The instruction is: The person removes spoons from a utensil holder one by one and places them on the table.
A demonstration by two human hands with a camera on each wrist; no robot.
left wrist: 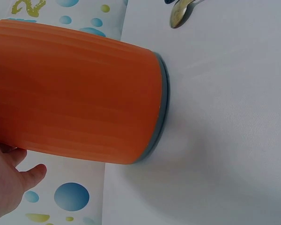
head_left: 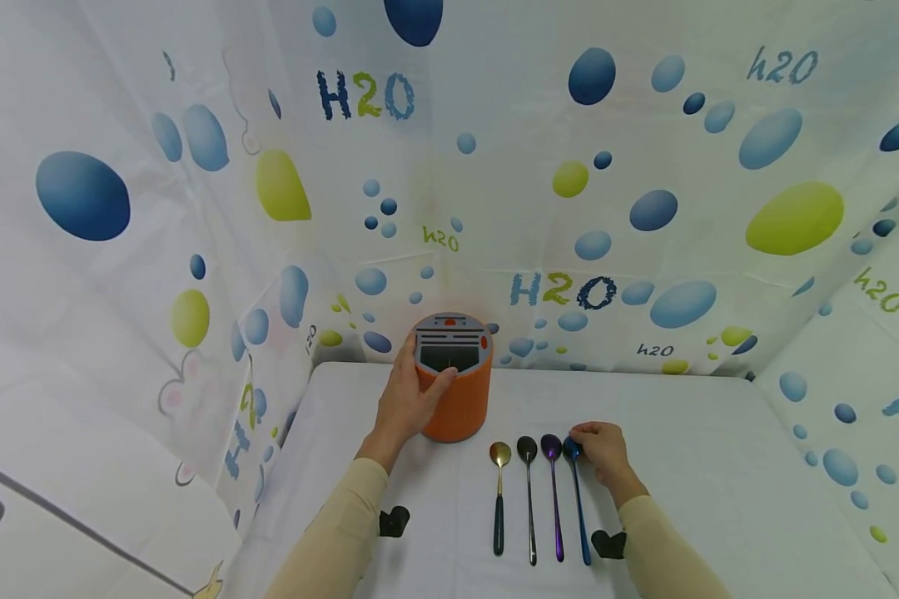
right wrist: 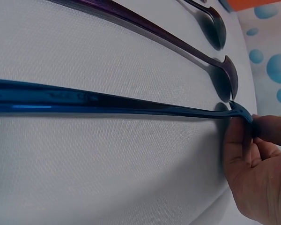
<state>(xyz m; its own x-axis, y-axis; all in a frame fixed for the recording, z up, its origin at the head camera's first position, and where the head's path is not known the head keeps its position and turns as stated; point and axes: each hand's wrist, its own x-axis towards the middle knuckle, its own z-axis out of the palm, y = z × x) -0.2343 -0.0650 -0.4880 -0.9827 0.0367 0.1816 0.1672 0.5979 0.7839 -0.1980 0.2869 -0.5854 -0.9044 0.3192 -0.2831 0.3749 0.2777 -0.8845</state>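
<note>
My left hand (head_left: 403,398) grips an orange ribbed canister (head_left: 466,409) by its upper part, thumb over the grey and black patterned top. In the left wrist view the canister (left wrist: 79,93) stands with its grey base rim at the white tabletop, and fingers show beside its wall. At the right end of a row of spoons, my right hand (head_left: 603,451) pinches the bowl end of a blue spoon (head_left: 579,499). The right wrist view shows thumb and fingers on that bowl, with the blue handle (right wrist: 107,104) lying along the cloth.
Left of the blue spoon lie a purple spoon (head_left: 555,499), a dark spoon (head_left: 529,499) and a gold spoon with a dark handle (head_left: 499,520), roughly parallel. Behind the white table (head_left: 689,449) hangs a curtain (head_left: 494,208) printed with bubbles. Dark heart shapes (head_left: 394,522) show near both sleeves.
</note>
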